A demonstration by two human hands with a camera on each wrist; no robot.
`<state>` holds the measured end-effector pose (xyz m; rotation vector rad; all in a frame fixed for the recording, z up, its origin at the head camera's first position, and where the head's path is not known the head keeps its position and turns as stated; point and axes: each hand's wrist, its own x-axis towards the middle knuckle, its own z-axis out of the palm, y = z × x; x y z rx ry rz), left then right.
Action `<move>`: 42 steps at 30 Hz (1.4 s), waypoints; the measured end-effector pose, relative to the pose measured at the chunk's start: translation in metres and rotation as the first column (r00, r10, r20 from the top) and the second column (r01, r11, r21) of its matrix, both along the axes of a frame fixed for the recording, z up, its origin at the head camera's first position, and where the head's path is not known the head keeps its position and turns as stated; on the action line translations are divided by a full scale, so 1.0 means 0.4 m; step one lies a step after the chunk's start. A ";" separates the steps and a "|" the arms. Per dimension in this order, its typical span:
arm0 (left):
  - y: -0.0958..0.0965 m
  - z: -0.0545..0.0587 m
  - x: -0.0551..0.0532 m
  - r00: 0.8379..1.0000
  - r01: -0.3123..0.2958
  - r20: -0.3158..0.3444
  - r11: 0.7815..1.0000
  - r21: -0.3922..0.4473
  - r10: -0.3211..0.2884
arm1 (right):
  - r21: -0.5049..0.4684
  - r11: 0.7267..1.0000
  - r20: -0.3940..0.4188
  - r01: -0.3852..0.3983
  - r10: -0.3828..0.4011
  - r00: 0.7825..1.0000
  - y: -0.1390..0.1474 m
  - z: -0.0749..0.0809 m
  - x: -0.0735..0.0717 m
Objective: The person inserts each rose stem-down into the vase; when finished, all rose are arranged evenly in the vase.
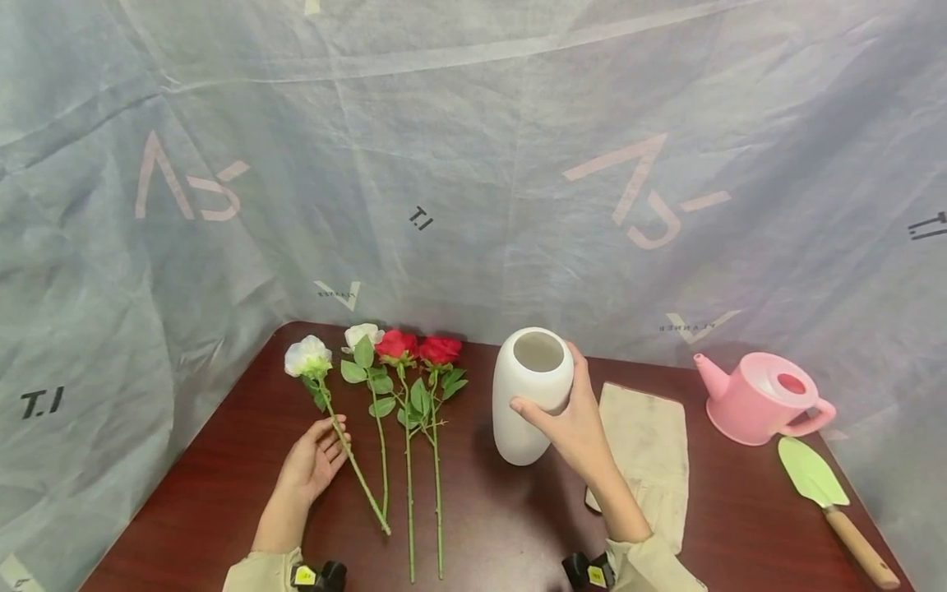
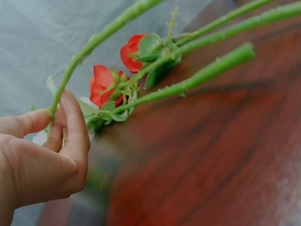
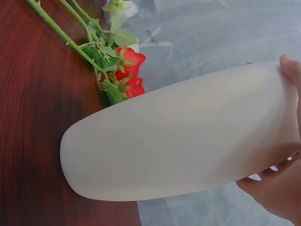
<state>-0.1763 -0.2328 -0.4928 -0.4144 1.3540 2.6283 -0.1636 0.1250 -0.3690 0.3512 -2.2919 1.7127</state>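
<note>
My left hand (image 1: 316, 460) pinches the green stem of a white rose (image 1: 307, 357) between thumb and fingers. In the left wrist view the held stem (image 2: 87, 49) rises from the fingertips toward the top edge. My right hand (image 1: 573, 423) grips a tall white vase (image 1: 510, 411) near its upper part, thumb on the front, its round mouth facing up. The vase's smooth side (image 3: 178, 141) fills much of the right wrist view. Beside the held rose lie another white rose (image 1: 362, 335) and two red roses (image 1: 398, 345), (image 1: 441, 351) with leafy stems.
On the dark wooden table (image 1: 488, 526), a folded beige cloth (image 1: 644, 427) lies right of the vase. Farther right stands a pink watering can (image 1: 762, 403), with a green trowel (image 1: 814, 473) in front of it. A printed grey sheet (image 1: 473, 164) hangs behind the table.
</note>
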 end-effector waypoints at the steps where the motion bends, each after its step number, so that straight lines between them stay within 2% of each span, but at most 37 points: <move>1: -0.001 0.003 0.002 1.000 0.002 -0.005 1.000 0.004 -0.002 | -0.001 1.000 -0.001 -0.003 0.003 1.000 -0.001 -0.001 0.000; 8: -0.002 0.031 0.017 0.999 -0.030 -0.042 0.993 -0.111 0.025 | -0.003 1.000 -0.011 -0.011 0.010 1.000 -0.011 -0.001 -0.001; 11: -0.002 0.041 0.025 0.997 -0.045 -0.061 0.992 -0.115 0.038 | -0.008 1.000 -0.008 -0.011 0.011 1.000 -0.016 -0.001 -0.001; 13: -0.003 0.047 0.030 0.994 -0.065 -0.091 0.996 -0.066 0.059 | -0.011 1.000 -0.004 -0.011 0.011 1.000 -0.020 -0.002 -0.002; 16: -0.006 0.055 0.036 0.982 -0.104 -0.155 0.993 0.064 0.113 | -0.013 1.000 -0.001 -0.010 0.010 1.000 -0.028 -0.004 -0.003; 20: -0.009 0.069 0.038 0.961 -0.123 -0.209 0.959 0.255 0.179 | -0.015 1.000 -0.002 -0.006 0.006 1.000 -0.035 -0.007 -0.003; 24: -0.006 0.085 0.041 0.955 -0.115 -0.221 0.931 0.347 0.200 | -0.024 1.000 0.000 -0.009 0.009 1.000 -0.037 -0.010 -0.004; 27: 0.004 0.097 0.044 0.950 -0.108 -0.236 0.924 0.367 0.205 | -0.028 1.000 -0.001 -0.013 0.013 1.000 -0.038 -0.012 -0.007; 34: 0.057 0.129 0.039 0.935 -0.142 -0.264 0.934 0.329 0.236 | -0.011 1.000 -0.002 0.000 0.000 1.000 -0.027 -0.010 -0.009; 38: 0.092 0.153 0.025 0.925 -0.216 -0.227 0.913 0.346 0.304 | -0.006 1.000 -0.009 0.018 -0.018 1.000 -0.015 -0.010 -0.007; 42: 0.119 0.179 0.012 0.905 -0.296 -0.193 0.887 0.355 0.379 | -0.006 0.999 -0.012 0.032 -0.032 0.999 -0.006 -0.011 -0.005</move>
